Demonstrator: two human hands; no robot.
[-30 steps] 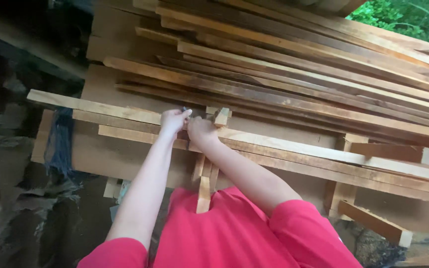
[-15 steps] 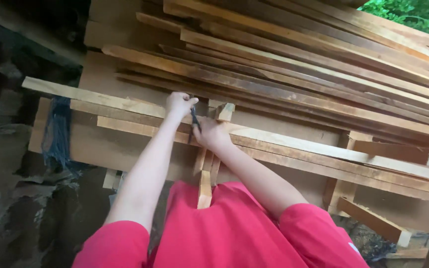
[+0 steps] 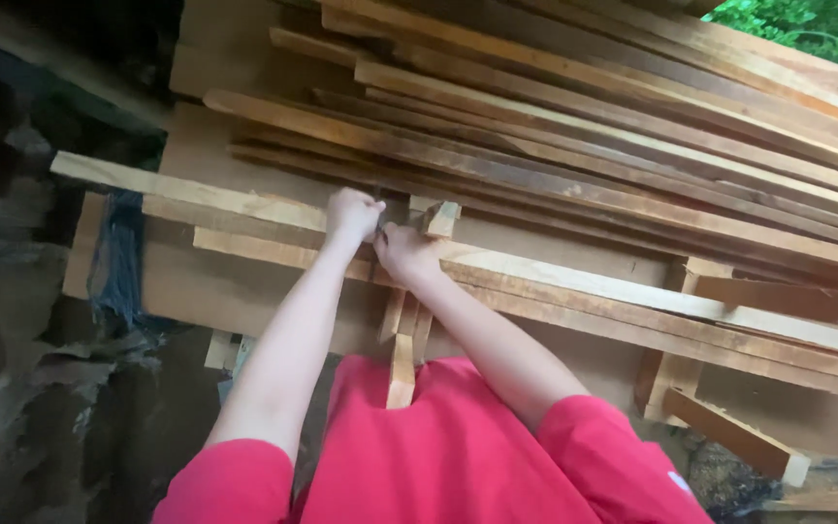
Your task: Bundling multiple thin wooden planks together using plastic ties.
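Observation:
My left hand (image 3: 353, 213) is a closed fist on the long pale slat (image 3: 196, 199) at the front of a wood stack. A sliver of a dark thin object (image 3: 378, 229) shows between the hands, its upper end in that fist. My right hand (image 3: 404, 254) lies just below and to the right, fingers curled on the lower slat (image 3: 555, 277). I cannot make out what the right hand grips. A short wood block (image 3: 438, 219) stands right beside it. Narrow wood strips (image 3: 401, 364) hang down below the hands, against my red shirt.
A big pile of long wooden slats (image 3: 584, 146) slopes down to the right behind the hands. A flat board (image 3: 235, 291) fronts the stack, with dark blue cloth (image 3: 118, 262) hanging at its left end. Short offcuts (image 3: 729, 437) lie lower right. Green leaves (image 3: 807, 24) show top right.
My left hand rose a little along the slat and closed into a fist. The dark thin object, plain between the hands half a second ago, is now almost covered as the hands drew together.

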